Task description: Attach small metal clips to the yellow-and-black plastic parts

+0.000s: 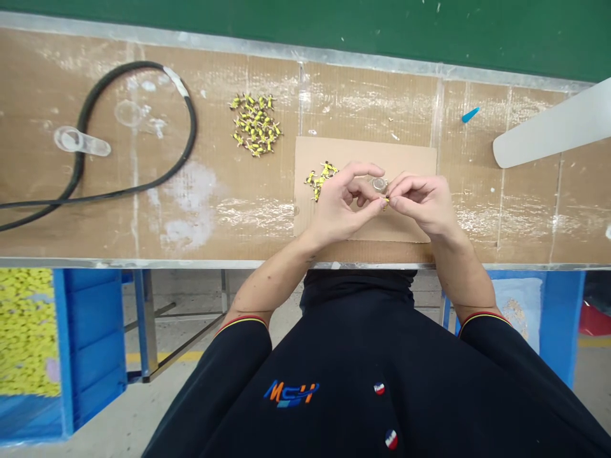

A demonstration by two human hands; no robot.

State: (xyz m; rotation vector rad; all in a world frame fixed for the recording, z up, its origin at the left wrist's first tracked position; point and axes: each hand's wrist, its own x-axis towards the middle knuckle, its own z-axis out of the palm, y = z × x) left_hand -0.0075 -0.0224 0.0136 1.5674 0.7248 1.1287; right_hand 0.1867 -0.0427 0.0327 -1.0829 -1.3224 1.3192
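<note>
My left hand and my right hand meet over a flat cardboard sheet. Their fingertips pinch a small yellow figure from both sides; the fingers hide most of it. Just behind the fingertips sits a small round container, partly covered by my hands. A few yellow-and-dark figures lie on the sheet, left of my left hand. Further left, on the table covering, is a bigger heap of similar figures.
A black hose loops across the table's left side, with a clear plastic cup on it. On the right are a blue tapered cap and a white tube-like object. Below left stands a blue crate of yellow pieces.
</note>
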